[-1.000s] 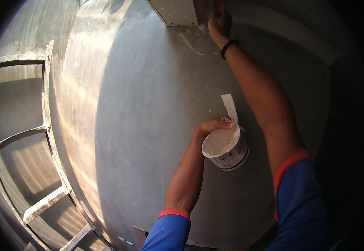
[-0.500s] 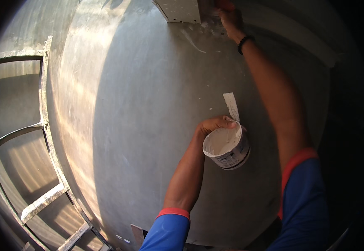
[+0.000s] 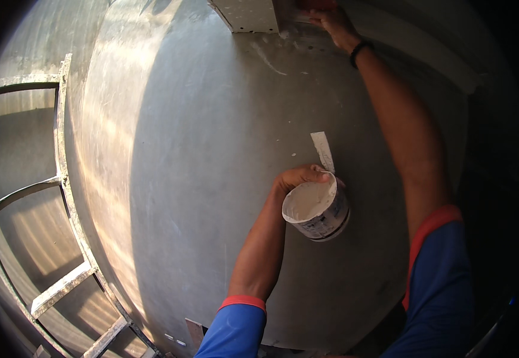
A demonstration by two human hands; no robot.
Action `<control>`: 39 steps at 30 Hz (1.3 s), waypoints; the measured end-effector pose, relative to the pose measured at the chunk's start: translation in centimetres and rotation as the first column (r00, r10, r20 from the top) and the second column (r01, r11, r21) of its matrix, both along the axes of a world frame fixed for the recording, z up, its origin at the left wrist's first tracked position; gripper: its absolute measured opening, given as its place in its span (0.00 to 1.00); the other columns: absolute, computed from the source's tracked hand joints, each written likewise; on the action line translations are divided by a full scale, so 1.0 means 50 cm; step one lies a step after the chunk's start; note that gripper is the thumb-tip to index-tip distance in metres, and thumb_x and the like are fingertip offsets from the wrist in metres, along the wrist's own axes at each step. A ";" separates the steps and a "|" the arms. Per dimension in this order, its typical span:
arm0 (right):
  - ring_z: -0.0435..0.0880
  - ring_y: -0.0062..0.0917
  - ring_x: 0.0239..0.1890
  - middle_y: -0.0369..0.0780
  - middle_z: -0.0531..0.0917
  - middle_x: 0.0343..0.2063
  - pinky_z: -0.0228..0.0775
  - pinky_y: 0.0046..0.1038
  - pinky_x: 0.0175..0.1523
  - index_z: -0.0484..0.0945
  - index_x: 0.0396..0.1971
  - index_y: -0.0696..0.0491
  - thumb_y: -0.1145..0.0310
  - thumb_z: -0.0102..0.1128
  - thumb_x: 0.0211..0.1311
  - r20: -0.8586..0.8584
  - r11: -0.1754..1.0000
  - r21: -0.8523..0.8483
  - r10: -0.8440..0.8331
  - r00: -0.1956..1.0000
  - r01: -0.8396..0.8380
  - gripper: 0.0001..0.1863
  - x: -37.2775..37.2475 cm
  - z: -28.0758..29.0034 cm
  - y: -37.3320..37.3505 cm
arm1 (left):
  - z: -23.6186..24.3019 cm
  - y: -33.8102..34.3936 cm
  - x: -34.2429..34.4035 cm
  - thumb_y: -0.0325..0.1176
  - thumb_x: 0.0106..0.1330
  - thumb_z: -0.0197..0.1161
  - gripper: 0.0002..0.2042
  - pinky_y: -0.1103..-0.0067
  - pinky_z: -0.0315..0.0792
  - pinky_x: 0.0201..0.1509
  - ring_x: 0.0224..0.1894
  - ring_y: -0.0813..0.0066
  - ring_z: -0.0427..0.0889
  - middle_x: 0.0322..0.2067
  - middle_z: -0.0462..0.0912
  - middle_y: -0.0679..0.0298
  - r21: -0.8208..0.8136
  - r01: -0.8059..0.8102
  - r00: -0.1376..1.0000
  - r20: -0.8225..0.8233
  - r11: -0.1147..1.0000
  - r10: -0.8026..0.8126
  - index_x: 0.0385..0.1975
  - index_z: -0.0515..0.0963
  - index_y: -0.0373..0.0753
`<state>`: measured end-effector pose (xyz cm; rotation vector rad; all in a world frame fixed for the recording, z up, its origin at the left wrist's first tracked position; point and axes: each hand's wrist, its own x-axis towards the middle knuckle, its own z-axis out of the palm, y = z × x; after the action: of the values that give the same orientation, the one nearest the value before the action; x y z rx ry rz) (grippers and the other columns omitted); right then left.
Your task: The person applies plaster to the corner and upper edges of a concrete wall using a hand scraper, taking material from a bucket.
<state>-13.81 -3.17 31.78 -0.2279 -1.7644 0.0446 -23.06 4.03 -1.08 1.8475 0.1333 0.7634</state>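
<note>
"Where is the round, whitish plastic tub with dark markings (image 3: 325, 224)?"

"Mid-frame, in front of the smooth grey surface (image 3: 206, 179), its mouth tilted toward us. The bare left hand (image 3: 304, 176) has its fingers clamped on the upper rim, next to a flat, white-smeared strip (image 3: 323, 150)."

"How would it handle?"

"Fairly weighty, I'd guess, with that thick-looking, pale paste (image 3: 310, 201) inside. The wall probably flexes slightly, and smears could make it slippery. I'd pinch the rim firmly or support the base."

"And the bare right hand (image 3: 336, 28)?"

"Up by the dark red object (image 3: 316, 4); I can't tell whether its fingers are closed."
</note>
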 end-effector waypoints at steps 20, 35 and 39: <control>0.81 0.35 0.49 0.47 0.83 0.46 0.71 0.32 0.53 0.77 0.49 0.61 0.71 0.51 0.68 -0.386 0.896 0.258 -0.249 0.888 0.363 0.14 -0.075 -0.020 0.049 | 0.000 -0.014 -0.006 0.50 0.50 0.73 0.30 0.77 0.71 0.51 0.41 0.69 0.82 0.38 0.85 0.56 -0.008 0.006 1.000 0.001 1.000 -0.006 0.45 0.81 0.29; 0.80 0.33 0.49 0.45 0.83 0.46 0.71 0.33 0.52 0.77 0.50 0.59 0.70 0.49 0.68 -0.110 0.926 -0.063 -0.377 0.920 0.372 0.15 -0.075 -0.046 -0.008 | -0.005 -0.008 -0.009 0.45 0.54 0.72 0.26 0.79 0.73 0.47 0.37 0.74 0.83 0.36 0.86 0.60 -0.024 0.055 0.998 0.018 0.998 -0.055 0.46 0.81 0.30; 0.80 0.30 0.45 0.42 0.83 0.43 0.70 0.33 0.51 0.78 0.49 0.59 0.68 0.51 0.68 -0.199 0.932 0.174 -0.284 0.938 0.319 0.15 -0.045 -0.040 0.011 | -0.002 -0.010 -0.002 0.46 0.51 0.73 0.28 0.78 0.72 0.51 0.42 0.71 0.83 0.41 0.84 0.54 -0.041 0.010 1.000 0.008 0.999 -0.009 0.44 0.81 0.28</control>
<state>-16.07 -2.61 29.79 -0.3343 -1.5329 -0.3306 -23.15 3.54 -1.17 1.8051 0.1343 0.7559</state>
